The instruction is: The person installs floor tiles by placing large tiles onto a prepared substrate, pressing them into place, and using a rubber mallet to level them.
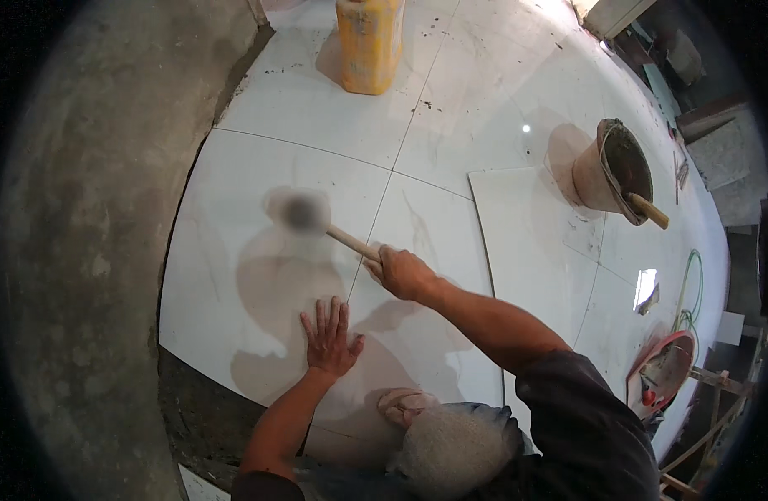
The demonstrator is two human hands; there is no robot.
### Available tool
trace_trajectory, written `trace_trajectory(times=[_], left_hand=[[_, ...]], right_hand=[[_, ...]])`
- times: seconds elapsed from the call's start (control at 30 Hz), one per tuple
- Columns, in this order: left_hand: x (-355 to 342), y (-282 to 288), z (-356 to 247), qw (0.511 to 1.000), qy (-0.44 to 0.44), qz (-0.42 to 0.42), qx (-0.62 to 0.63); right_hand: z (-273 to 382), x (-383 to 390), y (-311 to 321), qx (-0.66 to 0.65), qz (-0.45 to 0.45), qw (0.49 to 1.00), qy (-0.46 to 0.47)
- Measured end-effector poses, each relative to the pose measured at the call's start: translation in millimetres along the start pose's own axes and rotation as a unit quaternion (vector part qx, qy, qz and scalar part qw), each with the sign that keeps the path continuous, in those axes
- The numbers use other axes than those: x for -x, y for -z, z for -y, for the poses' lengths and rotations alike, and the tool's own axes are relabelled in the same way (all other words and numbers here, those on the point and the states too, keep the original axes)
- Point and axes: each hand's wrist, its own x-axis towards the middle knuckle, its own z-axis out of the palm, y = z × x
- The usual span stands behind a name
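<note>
My right hand (403, 271) is wrapped round the wooden handle of a mallet (351, 241). The mallet's dark head looks smeared and is over a large white floor tile (209, 250); I cannot tell whether it touches the surface. Nearer to me, my left hand (327, 341) lies flat at that tile's right side, fingers stretched out and nothing in them. Thin joint lines separate this tile from its neighbours at the far and right sides. My knee (451, 451) and part of a foot (405, 407) show at the lower edge.
A bare grey wall (92, 209) borders the tile on the left. Beyond stands a yellow plastic container (370, 50). To the right, a bucket (597, 171) with a wooden handle sticking out sits by a loose tile (526, 242). A reddish basin (664, 376) is farther right; dark unfinished floor (204, 405) shows near left.
</note>
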Motion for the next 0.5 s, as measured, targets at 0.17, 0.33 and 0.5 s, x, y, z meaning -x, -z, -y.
trace_trajectory(times=[0.17, 0.33, 0.5], left_hand=[[6.4, -7.6, -5.8, 0.999, 0.006, -0.026, 0.026], [-5.1, -1.2, 3.7, 1.000, 0.023, -0.013, 0.005], [0.0, -2.6, 0.3, 1.000, 0.003, -0.029, 0.000]], right_hand=[[8.3, -4.6, -21.6, -0.127, -0.169, 0.970, 0.121], [23.3, -18.9, -4.8, -0.031, -0.086, 0.995, 0.026], [-4.1, -14.7, -16.3, -0.062, -0.151, 0.981, 0.100]])
